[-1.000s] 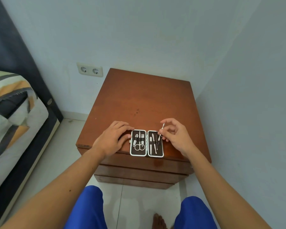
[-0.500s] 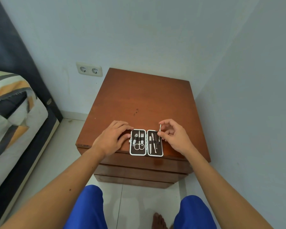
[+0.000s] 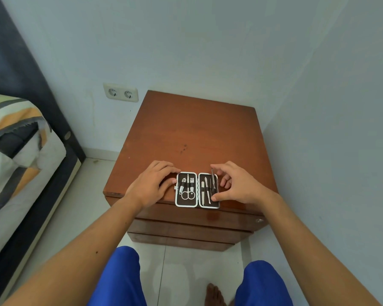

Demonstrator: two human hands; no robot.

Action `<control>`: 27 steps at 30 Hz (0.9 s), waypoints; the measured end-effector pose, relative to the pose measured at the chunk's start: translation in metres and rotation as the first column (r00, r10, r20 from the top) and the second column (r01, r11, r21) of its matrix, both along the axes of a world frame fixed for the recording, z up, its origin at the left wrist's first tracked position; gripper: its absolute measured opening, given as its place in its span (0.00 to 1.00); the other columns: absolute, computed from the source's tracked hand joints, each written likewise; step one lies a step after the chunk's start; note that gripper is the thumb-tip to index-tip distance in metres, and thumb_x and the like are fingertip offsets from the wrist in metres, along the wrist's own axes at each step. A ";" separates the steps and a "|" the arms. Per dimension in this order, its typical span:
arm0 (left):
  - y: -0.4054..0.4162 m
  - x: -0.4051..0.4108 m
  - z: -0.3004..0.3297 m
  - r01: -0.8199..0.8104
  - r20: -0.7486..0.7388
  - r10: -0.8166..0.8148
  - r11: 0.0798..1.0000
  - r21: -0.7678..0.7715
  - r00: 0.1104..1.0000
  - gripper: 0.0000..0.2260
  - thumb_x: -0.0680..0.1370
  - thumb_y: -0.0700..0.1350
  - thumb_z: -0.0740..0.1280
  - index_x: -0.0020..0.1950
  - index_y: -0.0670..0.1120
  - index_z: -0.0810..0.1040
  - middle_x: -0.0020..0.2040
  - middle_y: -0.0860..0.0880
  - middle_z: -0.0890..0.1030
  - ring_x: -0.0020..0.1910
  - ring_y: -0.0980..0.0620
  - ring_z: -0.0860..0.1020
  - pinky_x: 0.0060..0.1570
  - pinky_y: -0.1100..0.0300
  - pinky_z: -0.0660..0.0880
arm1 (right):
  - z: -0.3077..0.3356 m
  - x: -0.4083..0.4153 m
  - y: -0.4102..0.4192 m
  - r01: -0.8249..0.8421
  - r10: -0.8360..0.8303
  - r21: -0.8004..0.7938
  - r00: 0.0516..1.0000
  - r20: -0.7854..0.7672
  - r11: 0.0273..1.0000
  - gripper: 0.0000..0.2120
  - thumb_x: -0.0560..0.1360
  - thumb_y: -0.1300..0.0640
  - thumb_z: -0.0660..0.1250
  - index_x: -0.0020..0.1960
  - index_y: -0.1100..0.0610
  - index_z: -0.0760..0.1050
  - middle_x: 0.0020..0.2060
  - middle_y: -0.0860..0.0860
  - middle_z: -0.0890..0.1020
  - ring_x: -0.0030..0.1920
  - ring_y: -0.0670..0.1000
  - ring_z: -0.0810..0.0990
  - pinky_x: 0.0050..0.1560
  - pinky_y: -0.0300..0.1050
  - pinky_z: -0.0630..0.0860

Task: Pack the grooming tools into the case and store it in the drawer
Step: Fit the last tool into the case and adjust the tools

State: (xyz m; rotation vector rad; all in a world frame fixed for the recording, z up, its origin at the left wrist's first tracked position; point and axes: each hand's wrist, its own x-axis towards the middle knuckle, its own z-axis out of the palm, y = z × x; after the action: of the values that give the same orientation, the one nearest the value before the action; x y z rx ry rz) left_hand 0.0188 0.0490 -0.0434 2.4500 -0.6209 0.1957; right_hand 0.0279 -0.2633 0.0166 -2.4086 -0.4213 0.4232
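1. Head view, fingers: the right hand (image 3: 241, 186) sits over the right half of the open case (image 3: 197, 190). Its fingers (image 3: 221, 167) are loosely spread and curled. The thumb tip presses down near that half's lower right corner. A thin metal tool (image 3: 212, 180) stands in the rightmost slot, its tip poking past the top edge of the case just beside the index finger. Whether the index finger actually touches the tool cannot be told.
2. The left hand (image 3: 152, 184) lies flat on the nightstand top (image 3: 192, 129), fingers together and resting against the left edge of the case, apparently steadying it. It grips nothing.
3. Position: the case lies open, flat, at the front edge of the nightstand, between the two hands.
4. Progress, done: the left half holds scissors (image 3: 188, 193) and clippers under its strap. The right half holds several slim tools. No loose tools show on the wood.
5. Progress, left: by judgement, the last tool needs pushing fully under its strap. The case is not yet closed. The drawers (image 3: 192, 230) below all appear closed, so opening one and stowing the case remain.
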 end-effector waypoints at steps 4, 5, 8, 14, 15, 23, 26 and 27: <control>0.000 0.000 0.001 -0.004 -0.005 0.004 1.000 0.006 1.000 0.14 0.84 0.52 0.63 0.69 0.55 0.77 0.66 0.56 0.75 0.69 0.56 0.68 0.66 0.58 0.69 | 0.003 0.002 -0.002 -0.022 0.022 -0.020 1.000 -0.003 1.000 0.40 0.64 0.50 0.86 0.73 0.50 0.75 0.58 0.46 0.75 0.49 0.47 0.80 0.50 0.35 0.78; 0.000 0.000 0.001 -0.005 -0.008 0.005 1.000 0.007 1.000 0.14 0.84 0.52 0.64 0.69 0.55 0.77 0.66 0.57 0.75 0.69 0.56 0.68 0.66 0.58 0.69 | 0.002 0.001 -0.002 -0.015 0.015 -0.007 1.000 -0.002 1.000 0.38 0.64 0.50 0.86 0.72 0.50 0.77 0.57 0.46 0.75 0.49 0.47 0.80 0.50 0.35 0.78; 0.000 0.000 0.002 -0.005 -0.016 0.006 1.000 0.007 1.000 0.14 0.84 0.52 0.63 0.69 0.55 0.76 0.66 0.57 0.75 0.69 0.57 0.68 0.66 0.59 0.68 | -0.002 -0.001 -0.004 0.000 0.000 0.033 1.000 0.015 0.999 0.36 0.65 0.50 0.85 0.71 0.51 0.78 0.57 0.45 0.76 0.48 0.46 0.79 0.50 0.34 0.77; -0.001 0.000 0.002 -0.010 -0.019 0.010 1.000 0.006 1.000 0.14 0.84 0.52 0.63 0.69 0.55 0.77 0.66 0.57 0.75 0.69 0.57 0.67 0.65 0.59 0.67 | -0.003 -0.005 -0.008 -0.044 0.045 -0.015 0.994 0.101 0.999 0.33 0.66 0.44 0.84 0.68 0.50 0.80 0.55 0.41 0.76 0.48 0.46 0.80 0.51 0.39 0.79; 0.000 0.000 0.002 -0.010 -0.017 0.010 1.000 0.002 1.000 0.14 0.84 0.52 0.64 0.69 0.55 0.77 0.66 0.57 0.75 0.69 0.57 0.67 0.65 0.59 0.68 | -0.002 -0.006 -0.009 -0.054 0.057 -0.027 0.992 0.110 0.998 0.31 0.66 0.43 0.84 0.65 0.49 0.81 0.54 0.41 0.76 0.47 0.46 0.80 0.51 0.39 0.79; 0.000 0.000 0.001 -0.004 -0.020 0.004 1.000 0.002 1.000 0.14 0.84 0.54 0.62 0.69 0.56 0.77 0.66 0.58 0.75 0.69 0.56 0.68 0.65 0.55 0.71 | 0.000 -0.005 -0.012 -0.080 0.088 -0.076 0.989 0.117 0.994 0.31 0.66 0.39 0.81 0.68 0.42 0.80 0.55 0.40 0.75 0.49 0.46 0.79 0.52 0.39 0.78; 0.000 0.000 0.001 -0.005 -0.015 0.005 1.000 0.002 1.000 0.14 0.84 0.53 0.63 0.69 0.56 0.77 0.66 0.57 0.75 0.69 0.56 0.68 0.65 0.56 0.71 | 0.000 -0.006 -0.011 -0.084 0.095 -0.091 0.987 0.126 0.992 0.28 0.66 0.38 0.81 0.63 0.46 0.83 0.55 0.41 0.75 0.49 0.46 0.79 0.52 0.40 0.78; 0.000 0.000 0.001 -0.004 -0.012 0.004 1.000 0.001 1.000 0.14 0.84 0.53 0.63 0.69 0.55 0.77 0.65 0.57 0.76 0.69 0.56 0.68 0.65 0.56 0.70 | 0.000 -0.007 -0.012 -0.087 0.098 -0.091 0.987 0.129 0.992 0.27 0.66 0.38 0.81 0.62 0.46 0.84 0.55 0.41 0.75 0.49 0.46 0.78 0.52 0.39 0.78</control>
State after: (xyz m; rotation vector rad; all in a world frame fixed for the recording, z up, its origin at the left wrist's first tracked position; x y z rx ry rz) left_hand 0.0187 0.0488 -0.0419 2.4523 -0.6108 0.1820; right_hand 0.0210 -0.2753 0.0163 -2.5159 -0.5873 0.3279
